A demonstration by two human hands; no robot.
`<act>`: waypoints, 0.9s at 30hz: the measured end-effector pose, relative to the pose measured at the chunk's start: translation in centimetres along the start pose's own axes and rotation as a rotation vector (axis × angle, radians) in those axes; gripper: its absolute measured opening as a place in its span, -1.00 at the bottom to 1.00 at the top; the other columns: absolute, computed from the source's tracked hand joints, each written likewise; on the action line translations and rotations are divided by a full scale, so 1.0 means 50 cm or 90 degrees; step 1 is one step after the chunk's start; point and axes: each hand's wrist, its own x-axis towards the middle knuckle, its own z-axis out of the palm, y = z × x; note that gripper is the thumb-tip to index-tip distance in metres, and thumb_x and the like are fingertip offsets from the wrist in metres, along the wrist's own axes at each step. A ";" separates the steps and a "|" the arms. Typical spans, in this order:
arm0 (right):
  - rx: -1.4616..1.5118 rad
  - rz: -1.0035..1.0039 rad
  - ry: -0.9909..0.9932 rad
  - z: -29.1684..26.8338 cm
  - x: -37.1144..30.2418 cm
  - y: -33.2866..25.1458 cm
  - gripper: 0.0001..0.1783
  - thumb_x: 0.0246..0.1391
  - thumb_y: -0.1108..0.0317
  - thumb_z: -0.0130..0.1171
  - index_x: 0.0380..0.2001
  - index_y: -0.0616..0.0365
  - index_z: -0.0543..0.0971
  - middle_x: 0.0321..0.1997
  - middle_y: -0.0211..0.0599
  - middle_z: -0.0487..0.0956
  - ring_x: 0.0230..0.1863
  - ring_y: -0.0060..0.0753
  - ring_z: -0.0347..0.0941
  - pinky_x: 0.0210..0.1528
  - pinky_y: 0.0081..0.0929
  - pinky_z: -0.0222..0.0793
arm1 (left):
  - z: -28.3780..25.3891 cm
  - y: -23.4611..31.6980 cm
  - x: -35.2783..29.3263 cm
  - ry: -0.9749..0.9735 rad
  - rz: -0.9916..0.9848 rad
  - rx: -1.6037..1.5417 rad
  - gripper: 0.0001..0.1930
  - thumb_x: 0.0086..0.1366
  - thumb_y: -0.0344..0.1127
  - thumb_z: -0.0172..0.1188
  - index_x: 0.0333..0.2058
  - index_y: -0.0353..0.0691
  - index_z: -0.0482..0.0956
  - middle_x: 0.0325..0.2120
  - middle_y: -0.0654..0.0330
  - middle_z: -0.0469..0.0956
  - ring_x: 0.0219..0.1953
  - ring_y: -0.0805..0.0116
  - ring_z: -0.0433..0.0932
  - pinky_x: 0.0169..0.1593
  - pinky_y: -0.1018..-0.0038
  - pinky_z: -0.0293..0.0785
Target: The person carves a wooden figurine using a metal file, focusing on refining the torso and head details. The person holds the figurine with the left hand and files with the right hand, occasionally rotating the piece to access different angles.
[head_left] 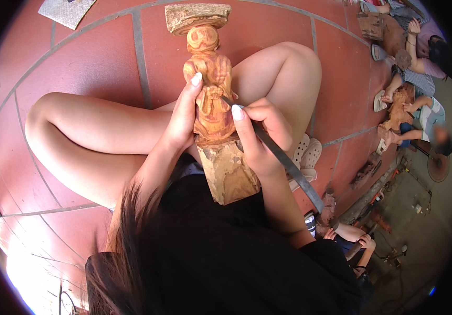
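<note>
Wood figure [211, 89], propped across the lap, left hand [181, 118] clasping it steady while right hand [260, 134] grips a metal chisel [283, 160] against it.

We're looking at an orange-brown carved wooden figure [211, 89], upright on its rough block base, with a dark metal chisel [283, 157] angled against its middle.

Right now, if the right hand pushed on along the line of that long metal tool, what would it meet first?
The right hand aims the metal chisel up-left, its tip already at the wooden figure. Pushed on, it would likely bite the carving's middle first, with the left hand's fingers just behind, though depth is unclear.
</note>
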 end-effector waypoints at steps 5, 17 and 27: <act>-0.029 0.007 -0.038 -0.007 -0.006 0.000 -0.82 0.00 0.60 0.23 -0.55 0.27 0.42 -0.64 -0.30 0.39 -0.69 -0.49 0.26 -0.63 -0.55 0.16 | -0.004 -0.005 0.001 -0.008 0.000 -0.008 -0.42 0.38 0.16 -0.18 0.03 -0.29 0.36 -0.20 0.06 0.54 -0.16 0.32 0.55 -0.02 0.36 0.49; -0.049 0.010 -0.065 -0.015 -0.016 -0.002 -0.81 -0.02 0.61 0.22 -0.57 0.25 0.40 -0.63 -0.25 0.39 -0.66 -0.37 0.30 -0.60 -0.48 0.20 | -0.006 -0.003 -0.001 -0.018 -0.005 -0.033 -0.45 0.38 0.13 -0.15 0.03 -0.29 0.35 -0.21 0.08 0.53 -0.17 0.32 0.55 -0.05 0.38 0.50; -0.059 -0.022 -0.067 -0.009 -0.006 -0.002 -0.81 0.01 0.61 0.19 -0.56 0.25 0.39 -0.64 -0.26 0.37 -0.68 -0.38 0.26 -0.62 -0.47 0.18 | -0.001 -0.008 0.000 0.034 0.022 0.003 -0.44 0.38 0.13 -0.14 0.03 -0.29 0.34 -0.23 0.07 0.53 -0.17 0.34 0.55 -0.06 0.39 0.50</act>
